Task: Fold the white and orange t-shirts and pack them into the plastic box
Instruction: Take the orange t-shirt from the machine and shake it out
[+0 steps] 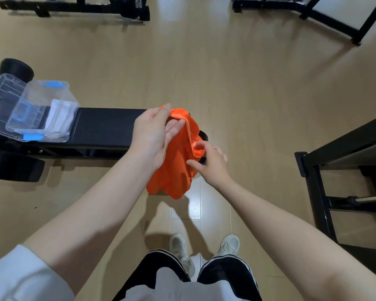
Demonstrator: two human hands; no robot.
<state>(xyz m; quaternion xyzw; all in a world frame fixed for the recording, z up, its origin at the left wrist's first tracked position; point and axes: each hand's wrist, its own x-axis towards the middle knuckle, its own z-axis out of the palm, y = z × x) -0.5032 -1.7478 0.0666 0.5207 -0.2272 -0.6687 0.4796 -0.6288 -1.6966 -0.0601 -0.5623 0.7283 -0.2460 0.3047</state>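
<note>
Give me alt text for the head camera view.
Both hands, left and right, hold up a bunched orange shirt over a black bench. A clear box there holds a white shirt.

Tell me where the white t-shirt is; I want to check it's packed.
In the head view, the white t-shirt lies folded inside the clear plastic box at the left, on the black bench.

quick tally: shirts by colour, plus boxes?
Orange t-shirt: 1, held in both hands, left hand and right hand
White t-shirt: 1, in the plastic box
Plastic box: 1, on the bench
Total: 3
</note>
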